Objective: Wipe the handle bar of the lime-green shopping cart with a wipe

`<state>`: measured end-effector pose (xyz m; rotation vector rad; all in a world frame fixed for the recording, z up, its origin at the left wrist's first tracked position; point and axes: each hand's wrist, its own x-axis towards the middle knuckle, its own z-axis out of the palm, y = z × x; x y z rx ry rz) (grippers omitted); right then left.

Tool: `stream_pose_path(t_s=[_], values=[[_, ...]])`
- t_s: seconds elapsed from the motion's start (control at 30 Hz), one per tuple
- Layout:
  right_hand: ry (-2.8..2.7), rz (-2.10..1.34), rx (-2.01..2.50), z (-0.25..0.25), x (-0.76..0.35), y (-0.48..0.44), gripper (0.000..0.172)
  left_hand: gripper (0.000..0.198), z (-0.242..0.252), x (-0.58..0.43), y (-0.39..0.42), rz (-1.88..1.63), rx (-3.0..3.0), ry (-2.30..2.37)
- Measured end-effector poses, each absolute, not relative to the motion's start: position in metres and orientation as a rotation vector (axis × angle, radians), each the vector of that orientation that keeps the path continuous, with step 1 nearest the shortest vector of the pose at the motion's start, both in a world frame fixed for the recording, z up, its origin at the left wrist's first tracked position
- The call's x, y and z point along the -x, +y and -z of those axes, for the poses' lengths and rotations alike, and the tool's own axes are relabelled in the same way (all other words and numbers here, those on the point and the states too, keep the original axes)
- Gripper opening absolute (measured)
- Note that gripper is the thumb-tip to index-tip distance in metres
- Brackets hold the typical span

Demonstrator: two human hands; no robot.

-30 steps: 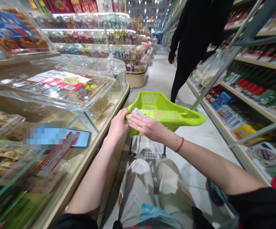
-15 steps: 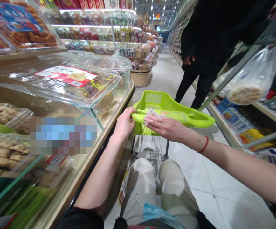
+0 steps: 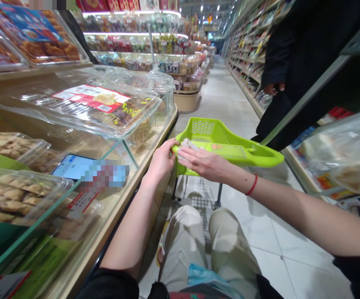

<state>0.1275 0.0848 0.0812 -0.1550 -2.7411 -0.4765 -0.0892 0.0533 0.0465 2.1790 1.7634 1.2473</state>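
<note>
Hands close together, the left hand (image 3: pixel 159 162) curled round the lime-green shopping trolley's handle (image 3: pixel 261 157), the right hand (image 3: pixel 205 164) pressing a crumpled white tissue (image 3: pixel 187 148) onto it; a glass pastry case (image 3: pixel 83 112) stands just left.

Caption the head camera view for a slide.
Left hand grips a lime-green plastic shopping trolley; right hand presses crumpled white tissue onto it, beside a glass pastry counter.

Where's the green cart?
Head view, centre: the green cart stands right of the glass counter, under the left hand and right hand.
</note>
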Motion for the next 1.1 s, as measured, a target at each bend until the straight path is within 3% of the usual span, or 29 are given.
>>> stream_pose_path(t_s=[0.27,0.7,0.87,1.1], values=[[-2.733,0.446,0.168,-0.081,-0.183,0.08,0.049,0.051,-0.045,0.089,0.051,-1.261,-2.167,1.728],[-2.66,0.182,0.25,-0.073,-0.069,0.098,0.04,0.047,-0.041,0.103,0.052,-1.402,-2.062,1.727],[-2.682,0.121,0.312,-0.078,-0.103,0.091,0.045,0.058,-0.035,0.107,0.055,-1.385,-2.044,1.615],[-2.651,0.162,0.528,-0.09,-0.176,0.072,0.043,0.054,-0.032,0.107,0.059,-1.381,-2.001,1.59]])
